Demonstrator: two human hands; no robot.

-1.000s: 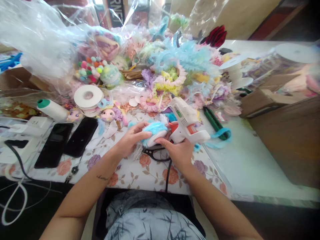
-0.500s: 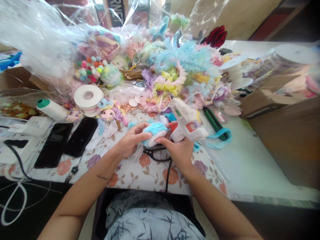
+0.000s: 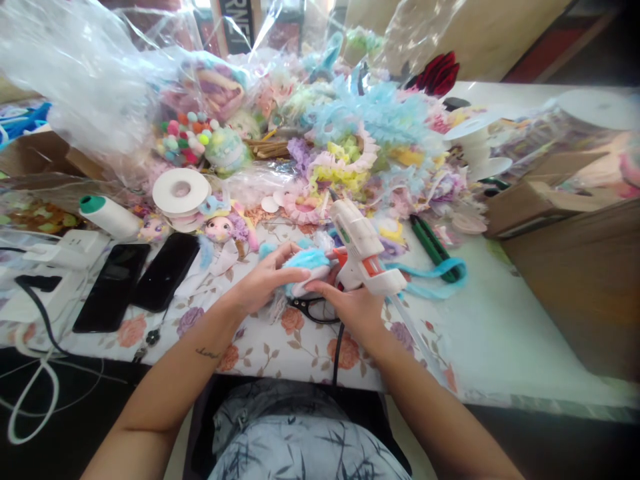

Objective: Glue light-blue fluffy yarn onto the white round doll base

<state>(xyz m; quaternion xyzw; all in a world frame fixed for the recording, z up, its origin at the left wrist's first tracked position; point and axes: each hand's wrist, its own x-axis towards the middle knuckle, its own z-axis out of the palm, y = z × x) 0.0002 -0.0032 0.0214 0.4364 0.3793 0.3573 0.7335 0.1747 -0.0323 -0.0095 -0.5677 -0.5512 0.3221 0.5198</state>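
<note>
A small fuzzy piece in light blue and white [image 3: 313,259] is pinched in my left hand [image 3: 263,281], the thumb lying along its front. My right hand [image 3: 359,312] is wrapped round the grip of a white glue gun [image 3: 356,227] with an orange trigger, and its thumb reaches the right side of the fuzzy piece. The gun's nozzle points up and away from me. A long translucent glue stick [image 3: 416,333] juts from its back end. Under my hands lie black-handled scissors [image 3: 316,311], partly covered. The far side of the fuzzy piece is hidden.
Two black phones [image 3: 111,287] and a white power strip [image 3: 43,287] lie at left. Behind stand a ribbon spool [image 3: 181,191], a thread cone [image 3: 111,217] and a heap of pastel trims [image 3: 370,110]. At right are a green cutter [image 3: 435,247], blue ribbon [image 3: 425,290] and a cardboard box [image 3: 570,267].
The glue gun has tilted in my right hand, its nozzle shifting left, and its glue stick shows more clearly. My left hand still holds the fuzzy piece. The whole view has shifted slightly.
</note>
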